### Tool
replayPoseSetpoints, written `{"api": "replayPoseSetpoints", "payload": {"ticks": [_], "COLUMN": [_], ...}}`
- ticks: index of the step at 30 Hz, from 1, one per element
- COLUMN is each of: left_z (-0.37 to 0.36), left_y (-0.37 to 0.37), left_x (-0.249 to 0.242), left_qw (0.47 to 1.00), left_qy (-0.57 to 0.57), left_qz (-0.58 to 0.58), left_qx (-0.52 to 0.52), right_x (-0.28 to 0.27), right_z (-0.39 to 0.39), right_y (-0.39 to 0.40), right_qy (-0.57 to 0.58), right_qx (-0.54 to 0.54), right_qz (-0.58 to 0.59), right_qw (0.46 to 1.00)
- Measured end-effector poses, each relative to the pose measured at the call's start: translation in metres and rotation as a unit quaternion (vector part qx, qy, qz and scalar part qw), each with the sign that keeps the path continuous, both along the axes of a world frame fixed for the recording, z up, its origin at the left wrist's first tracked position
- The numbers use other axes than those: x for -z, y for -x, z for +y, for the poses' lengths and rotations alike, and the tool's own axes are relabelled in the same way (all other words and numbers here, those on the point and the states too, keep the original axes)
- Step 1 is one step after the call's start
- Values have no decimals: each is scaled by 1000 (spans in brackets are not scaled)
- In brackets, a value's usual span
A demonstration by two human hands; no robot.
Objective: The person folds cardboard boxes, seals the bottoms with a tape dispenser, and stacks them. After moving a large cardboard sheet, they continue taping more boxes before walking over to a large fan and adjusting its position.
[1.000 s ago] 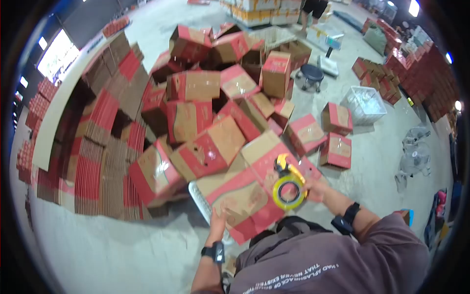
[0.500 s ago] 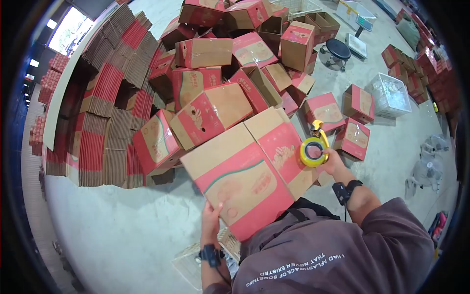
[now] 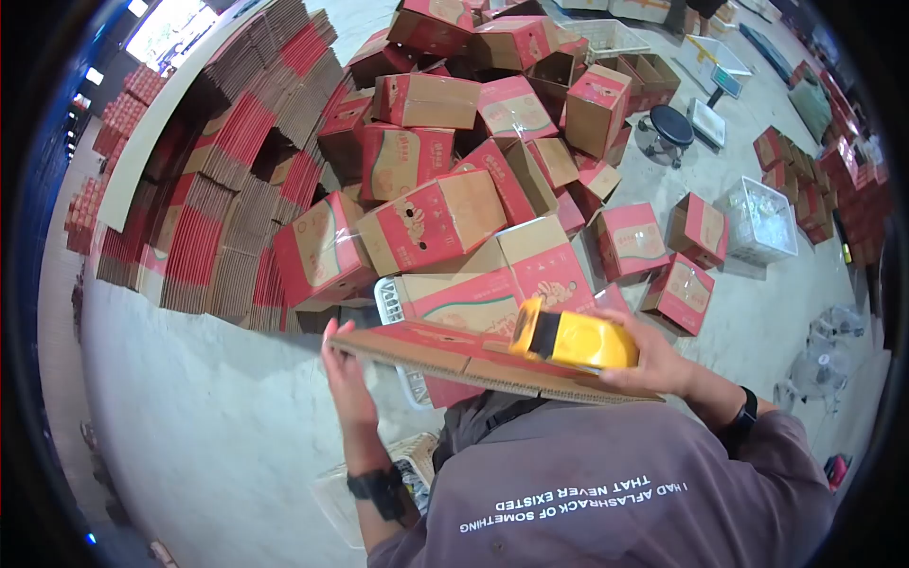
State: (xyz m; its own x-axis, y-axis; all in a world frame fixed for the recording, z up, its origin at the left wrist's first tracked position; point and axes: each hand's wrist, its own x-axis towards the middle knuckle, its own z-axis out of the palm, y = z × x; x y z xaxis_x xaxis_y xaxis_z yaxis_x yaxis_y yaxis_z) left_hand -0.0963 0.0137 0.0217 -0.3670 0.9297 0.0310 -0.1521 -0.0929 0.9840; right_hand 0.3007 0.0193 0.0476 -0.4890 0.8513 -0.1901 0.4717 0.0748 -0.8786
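Note:
A flattened cardboard carton (image 3: 445,348) is tilted up edge-on in front of my body. My left hand (image 3: 348,381) grips its left end, fingers at the corner. My right hand (image 3: 658,355) is closed round a yellow tape dispenser (image 3: 592,343), held against the carton's right part; the tape roll is hidden from this angle. Behind the tilted carton, another flat red-and-brown carton (image 3: 544,256) lies on a white plastic crate (image 3: 389,301), whose left rim shows.
A heap of made-up cartons (image 3: 431,222) rises ahead. Tall stacks of flattened cartons (image 3: 213,222) stand left. On the right are single boxes (image 3: 679,293), a white basket (image 3: 762,227) and a round black stool (image 3: 670,125). A pale basket (image 3: 341,497) sits by my left forearm.
The carton has swung from face-up to edge-on, uncovering the flat carton and white crate. My left hand has moved up and left. The tape dispenser has turned and come closer to my body.

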Motion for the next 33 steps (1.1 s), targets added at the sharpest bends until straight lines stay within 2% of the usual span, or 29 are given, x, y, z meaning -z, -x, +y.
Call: {"api": "replayPoseSetpoints", "payload": {"ticks": [1, 2, 5, 6, 8, 9, 10, 11, 12, 13, 15, 17, 19, 20, 22, 23, 25, 29, 31, 32, 33], "left_z": [9, 19, 39, 39, 39, 34, 27, 17, 10, 16, 20, 36, 49, 52, 47, 44, 38, 27, 28, 29, 30], "left_y": [0, -1, 0, 2, 8, 20, 23, 22, 17, 20, 23, 10, 19, 16, 18, 19, 25, 31, 30, 28, 28], "left_x": [1, 6, 17, 16, 20, 53, 75, 87, 78, 70, 52, 8, 17, 18, 20, 19, 18, 23, 25, 26, 26], "left_qw": [991, 991, 995, 997, 997, 986, 992, 995, 993, 993, 993, 1000, 992, 993, 995, 996, 996, 992, 991, 993, 994], "left_qy": [85, 83, 77, 62, 48, -6, 16, 39, 88, 87, -14, 16, 98, 104, 80, 52, 46, 12, 1, 0, -1], "left_qz": [103, 101, 55, 44, 5, 134, 83, 33, 31, 31, 92, -1, 50, 11, 1, -6, -18, -15, -8, -21, -35], "left_qx": [-17, -20, -33, 2, 55, 99, 92, 87, 69, 73, 75, 14, 60, 52, 57, 66, 78, 128, 133, 117, 101], "right_x": [-14, -23, -22, -13, 1, 3, 0, -3, -5, -4, 2, 9, 4, -3, -19, -23, -27, -12, -11, -20, -36], "right_z": [-1, -2, 7, 15, 42, 57, 71, 85, 95, 95, 80, 60, 45, 36, 22, 19, 14, 42, 66, 70, 73], "right_y": [11, 23, 29, 24, 2, -4, -4, -3, -1, 6, 25, 32, 35, 38, 47, 50, 55, 35, 29, 35, 49], "right_qy": [-34, -37, -5, 14, 19, 21, 18, 15, 10, 11, -118, -58, 87, 92, 32, 34, 54, 85, -32, -35, -153], "right_qx": [-44, -71, -52, -27, -7, 16, 15, 12, 12, 16, -120, -122, -50, -56, -45, -49, -37, 2, -46, -45, -87], "right_qz": [-47, -107, -106, 2, -23, -45, -46, -103, -160, -161, -265, -221, -78, -81, -29, -28, -104, -83, -129, -130, -234], "right_qw": [997, 991, 993, 1000, 1000, 999, 999, 994, 987, 987, 949, 966, 992, 991, 998, 998, 992, 993, 990, 990, 956]}}
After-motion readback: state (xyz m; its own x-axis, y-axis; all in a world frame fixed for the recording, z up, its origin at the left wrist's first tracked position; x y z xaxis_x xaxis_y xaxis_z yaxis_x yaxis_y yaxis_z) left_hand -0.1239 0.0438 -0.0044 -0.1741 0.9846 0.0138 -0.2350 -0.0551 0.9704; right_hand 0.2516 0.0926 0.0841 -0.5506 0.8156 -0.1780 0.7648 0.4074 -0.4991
